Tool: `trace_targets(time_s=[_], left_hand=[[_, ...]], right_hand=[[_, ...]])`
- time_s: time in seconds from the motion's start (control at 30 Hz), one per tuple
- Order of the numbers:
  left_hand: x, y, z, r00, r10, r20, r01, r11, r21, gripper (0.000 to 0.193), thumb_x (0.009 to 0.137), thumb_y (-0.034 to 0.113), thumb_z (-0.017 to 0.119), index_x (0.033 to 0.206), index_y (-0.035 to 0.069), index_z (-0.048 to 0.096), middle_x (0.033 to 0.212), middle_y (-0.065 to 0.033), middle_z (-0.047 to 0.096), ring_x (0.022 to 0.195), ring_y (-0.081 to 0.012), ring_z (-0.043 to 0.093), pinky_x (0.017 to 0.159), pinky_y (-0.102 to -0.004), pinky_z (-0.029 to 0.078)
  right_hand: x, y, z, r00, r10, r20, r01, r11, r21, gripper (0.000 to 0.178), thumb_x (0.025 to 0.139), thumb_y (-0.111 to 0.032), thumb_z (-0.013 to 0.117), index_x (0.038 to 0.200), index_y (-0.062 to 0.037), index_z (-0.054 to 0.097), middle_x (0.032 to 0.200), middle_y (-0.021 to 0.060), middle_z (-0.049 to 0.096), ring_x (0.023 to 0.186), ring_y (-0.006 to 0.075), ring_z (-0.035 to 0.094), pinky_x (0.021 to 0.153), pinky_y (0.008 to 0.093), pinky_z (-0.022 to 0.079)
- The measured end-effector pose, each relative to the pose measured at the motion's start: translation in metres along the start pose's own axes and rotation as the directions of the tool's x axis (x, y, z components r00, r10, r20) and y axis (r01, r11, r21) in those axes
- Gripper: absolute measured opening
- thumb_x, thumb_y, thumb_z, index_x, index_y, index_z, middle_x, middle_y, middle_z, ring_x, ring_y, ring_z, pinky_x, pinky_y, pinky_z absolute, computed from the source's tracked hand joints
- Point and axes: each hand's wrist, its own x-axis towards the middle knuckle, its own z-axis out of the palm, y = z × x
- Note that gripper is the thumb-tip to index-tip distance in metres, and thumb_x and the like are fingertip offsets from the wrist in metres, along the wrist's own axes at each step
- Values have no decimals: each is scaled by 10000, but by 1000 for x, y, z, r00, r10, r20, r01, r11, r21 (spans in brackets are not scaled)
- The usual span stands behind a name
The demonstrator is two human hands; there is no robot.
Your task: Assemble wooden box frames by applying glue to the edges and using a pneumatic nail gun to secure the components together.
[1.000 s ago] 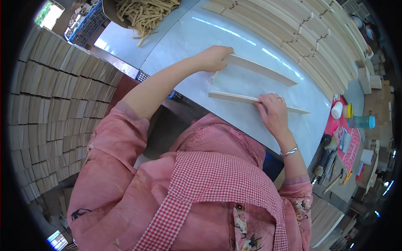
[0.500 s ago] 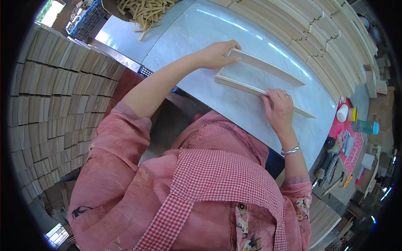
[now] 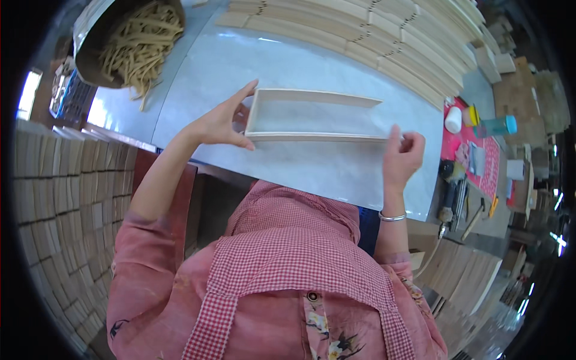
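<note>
A three-sided frame of thin pale wooden slats point(image 3: 318, 137) stands on edge on the white tabletop, its open side to the right. My left hand point(image 3: 222, 123) spans the short left end, thumb at the near corner and fingers at the far corner, gripping it. At the right end of the long near slat is my right hand point(image 3: 403, 159), its fingers curled in around the slat's tip. The far slat ends free, short of my right hand.
Stacked wooden slats point(image 3: 354, 30) line the table's far side. A container of pale strips point(image 3: 141, 45) stands at far left, and stacked wood pieces point(image 3: 72, 198) rise at left. On the right lie a teal-capped bottle point(image 3: 495, 126), a white bottle point(image 3: 453, 120) and a hammer point(image 3: 474, 219).
The frame has turned so its long slats run nearly level across the view. My left hand has spread over its short end; my right hand has slid to the near slat's right tip.
</note>
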Motion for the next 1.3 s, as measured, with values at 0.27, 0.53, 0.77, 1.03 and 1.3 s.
trace_targets(time_s=[0.27, 0.53, 0.77, 1.03, 1.3], left_hand=[[5, 3, 6, 999, 32, -2, -32, 998, 59, 1211, 591, 88, 927, 1582, 64, 231, 1419, -169, 488, 983, -262, 555, 908, -349, 515], [5, 8, 8, 999, -13, -30, 14, 999, 29, 1150, 586, 47, 911, 1558, 70, 295, 1348, -135, 538, 940, -233, 545, 883, -349, 518], [7, 8, 10, 998, -22, -59, 23, 1000, 14, 1134, 575, 2, 895, 1548, 81, 317, 1322, -117, 552, 918, -227, 550, 867, -348, 523], [8, 9, 12, 998, -21, -64, 22, 1000, 10, 1116, 574, -18, 884, 1540, 74, 331, 1331, -125, 550, 919, -229, 559, 862, -351, 526], [10, 4, 8, 989, -44, -138, 43, 999, -7, 1103, 577, -21, 881, 1533, 58, 338, 1319, -140, 559, 938, -235, 574, 876, -355, 532]], right_hand=[[25, 33, 2, 908, 401, 124, -400, 916, -29, 324, 953, -319, 609, 973, 5, 610, 790, 126, 643, 672, 218, 569, 666, 328, 481], [53, 46, 17, 897, 42, 441, -53, 998, 13, 301, 980, -273, 545, 960, 21, 603, 878, 159, 647, 802, 246, 602, 737, 343, 483], [56, 52, 39, 852, -246, 463, 140, 958, 252, 279, 1011, -187, 476, 1119, 41, 594, 1103, 157, 620, 1030, 280, 607, 890, 338, 469], [63, 48, 42, 797, -325, 510, 123, 913, 389, 350, 1024, -137, 453, 1308, 44, 547, 1272, 165, 584, 1171, 305, 576, 992, 335, 438], [48, 43, 13, 631, -294, 718, 57, 941, 334, 557, 939, -213, 638, 1403, 50, 476, 1426, 186, 509, 1275, 328, 522, 1061, 360, 411]])
